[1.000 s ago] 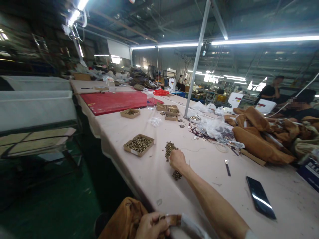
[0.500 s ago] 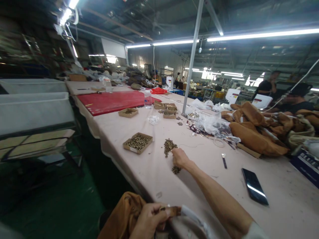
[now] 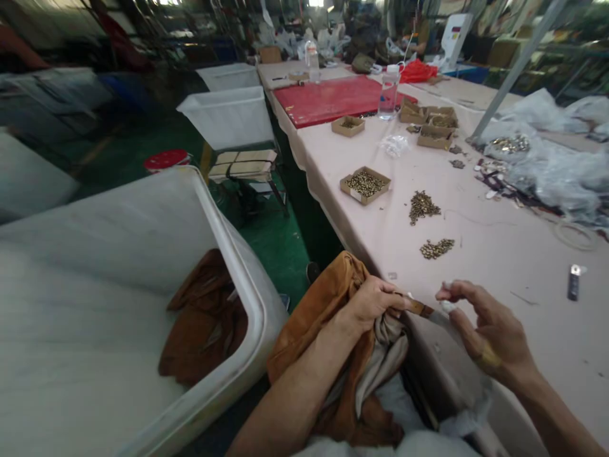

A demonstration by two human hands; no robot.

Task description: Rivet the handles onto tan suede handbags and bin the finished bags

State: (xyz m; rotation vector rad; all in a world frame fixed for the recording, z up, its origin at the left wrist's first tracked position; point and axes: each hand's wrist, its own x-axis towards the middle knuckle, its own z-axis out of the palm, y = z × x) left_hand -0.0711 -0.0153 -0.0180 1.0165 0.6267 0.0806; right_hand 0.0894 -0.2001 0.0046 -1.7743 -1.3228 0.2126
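My left hand point(image 3: 370, 303) is closed around a narrow brown strap point(image 3: 419, 308) at the table's front edge. The strap belongs to a tan-brown bag point(image 3: 316, 317) with a greyish lining, which hangs over my lap. Just right of the strap's far end is my right hand point(image 3: 495, 330), thumb and forefinger apart, with white wrapping on the fingertips. I make out nothing held between them. Two small piles of brass-coloured metal pieces, one pile point(image 3: 422, 206) farther off and a smaller pile point(image 3: 436, 248) nearer, lie on the table beyond my hands.
A large white bin point(image 3: 247, 304) at left contains brown items point(image 3: 204, 330). On the pale table point(image 3: 333, 171) are a cardboard tray point(image 3: 365, 185) of metal pieces, other small boxes, a water bottle point(image 3: 389, 92) and a red sheet point(image 3: 333, 98). A small dark-handled tool point(image 3: 574, 284) lies right.
My right hand has come back from the metal pieces to beside the strap, its fingers now parted. My left hand still grips the strap. The view has turned left and down, showing the bin.
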